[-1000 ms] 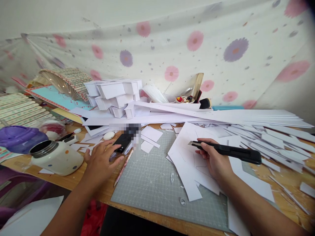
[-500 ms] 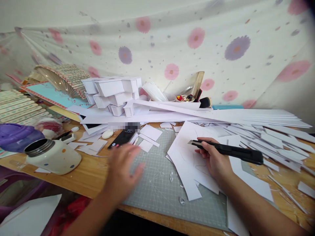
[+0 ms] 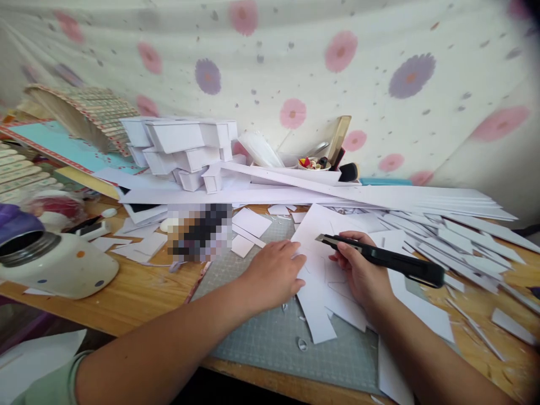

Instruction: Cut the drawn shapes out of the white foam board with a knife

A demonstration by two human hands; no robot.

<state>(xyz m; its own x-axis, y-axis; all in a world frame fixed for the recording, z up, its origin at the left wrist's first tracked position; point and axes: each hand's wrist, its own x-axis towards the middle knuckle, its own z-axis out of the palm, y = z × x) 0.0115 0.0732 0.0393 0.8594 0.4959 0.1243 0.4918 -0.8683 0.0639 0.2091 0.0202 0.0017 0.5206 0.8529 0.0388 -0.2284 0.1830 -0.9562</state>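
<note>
My right hand is closed around a black utility knife, its metal blade pointing left above the sheet. Under it lies a white foam board sheet with thin curved lines drawn on it. My left hand is at the left edge of this sheet, fingers apart and the fingertips at its surface; no grip on it shows. Beneath the sheet is a grey-green gridded cutting mat, with small white offcuts on it.
White cut strips pile up on the right. Long white boards and a stacked white box model stand along the back. A spotted open-mouthed jar lies tilted at left. Small white pieces lie behind my left hand.
My left hand has moved right, from above the mat's left part to the sheet's edge. The knife stays in my right hand. The view has shifted slightly.
</note>
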